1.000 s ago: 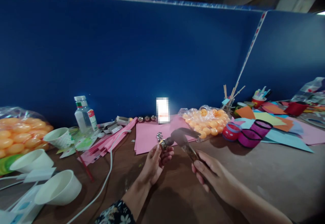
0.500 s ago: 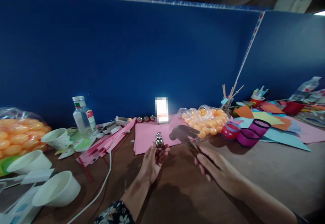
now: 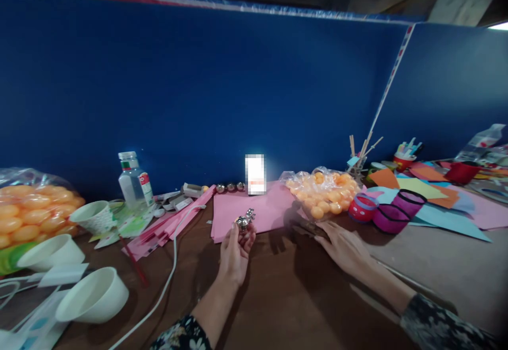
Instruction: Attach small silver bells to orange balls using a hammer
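In my left hand is a shiny silver ball piece with smaller knobs on one end, gripped between thumb and fingers. The piece is now tilted, its small end to the upper right. My right hand lies low over the table with its fingers stretched out. By its fingertips is the dark hammer, resting on the table beside the pink paper; part of its handle is hidden by the hand. Several silver balls stand in a row behind the pink paper.
Bags of orange balls lie at left and right. White cups, a clear bottle and a white cable are on the left. Purple cups and coloured paper lie right. A blue partition stands behind.
The hammer has gone from my right hand's raised grip down onto the table, and the fingers have straightened. My left hand has tilted the silver ball piece and shifted slightly left.
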Motion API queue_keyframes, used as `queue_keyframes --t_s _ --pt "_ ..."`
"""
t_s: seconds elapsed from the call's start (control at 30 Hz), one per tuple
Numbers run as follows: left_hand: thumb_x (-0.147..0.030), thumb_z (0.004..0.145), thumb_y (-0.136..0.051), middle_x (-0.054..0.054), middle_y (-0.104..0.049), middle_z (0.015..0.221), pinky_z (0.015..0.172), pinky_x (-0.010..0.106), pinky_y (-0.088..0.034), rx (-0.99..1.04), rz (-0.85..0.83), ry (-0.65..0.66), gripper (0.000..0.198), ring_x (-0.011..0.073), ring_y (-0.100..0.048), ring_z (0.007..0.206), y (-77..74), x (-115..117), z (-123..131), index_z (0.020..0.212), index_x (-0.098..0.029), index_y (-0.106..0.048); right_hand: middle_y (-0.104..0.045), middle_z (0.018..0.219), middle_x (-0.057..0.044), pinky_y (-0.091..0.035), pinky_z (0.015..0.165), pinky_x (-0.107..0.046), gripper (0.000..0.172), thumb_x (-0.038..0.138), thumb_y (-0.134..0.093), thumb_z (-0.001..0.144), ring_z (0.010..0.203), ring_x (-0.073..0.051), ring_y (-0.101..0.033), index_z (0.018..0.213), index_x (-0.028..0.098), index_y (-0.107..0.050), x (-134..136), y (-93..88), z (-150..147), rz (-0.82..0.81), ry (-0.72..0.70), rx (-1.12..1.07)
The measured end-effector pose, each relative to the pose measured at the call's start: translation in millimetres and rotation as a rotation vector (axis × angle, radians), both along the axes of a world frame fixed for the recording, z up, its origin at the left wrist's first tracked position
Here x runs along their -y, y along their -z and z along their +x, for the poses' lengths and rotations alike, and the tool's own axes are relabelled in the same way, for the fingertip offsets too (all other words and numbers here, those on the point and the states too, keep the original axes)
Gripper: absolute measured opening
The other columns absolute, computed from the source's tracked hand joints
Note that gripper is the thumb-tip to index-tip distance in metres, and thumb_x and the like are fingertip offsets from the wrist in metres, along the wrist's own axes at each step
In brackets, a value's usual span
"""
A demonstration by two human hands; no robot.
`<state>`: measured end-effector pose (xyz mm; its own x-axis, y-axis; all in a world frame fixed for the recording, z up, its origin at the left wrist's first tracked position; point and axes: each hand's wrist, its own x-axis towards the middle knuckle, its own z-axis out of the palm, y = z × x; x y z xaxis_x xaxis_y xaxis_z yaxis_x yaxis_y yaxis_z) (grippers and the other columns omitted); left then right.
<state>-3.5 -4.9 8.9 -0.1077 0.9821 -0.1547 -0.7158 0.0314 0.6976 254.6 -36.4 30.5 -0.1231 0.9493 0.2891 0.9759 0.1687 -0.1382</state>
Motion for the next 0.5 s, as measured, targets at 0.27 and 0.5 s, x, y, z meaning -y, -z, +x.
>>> queue_keyframes --t_s 0.27,0.5 --pt "-0.034 0.075 -0.058 0.004 -0.066 0.081 0.069 0.026 -0.053 -0.101 0.024 -0.158 0.022 0.0136 -0.066 0.073 -0.2 2 3 0.087 -0.016 -0.055 -0.062 0.102 -0.01 -0.04 0.082 -0.035 0.029 0.025 -0.044 0.082 0.095 -0.024 -0.054 0.106 0.015 -0.057 -8 12.6 9 0.072 -0.027 0.039" --pt "-0.035 0.076 -0.057 0.0 -0.06 0.082 0.071 0.026 -0.052 -0.155 -0.004 -0.273 0.02 0.01 -0.064 0.071 3.3 -1 2 0.085 -0.019 -0.049 -0.059 0.105 -0.009 -0.041 0.077 -0.035 0.031 0.027 -0.046 0.081 0.094 -0.026 -0.053 0.111 0.018 -0.054 -2 4.1 0 0.067 0.014 0.067"
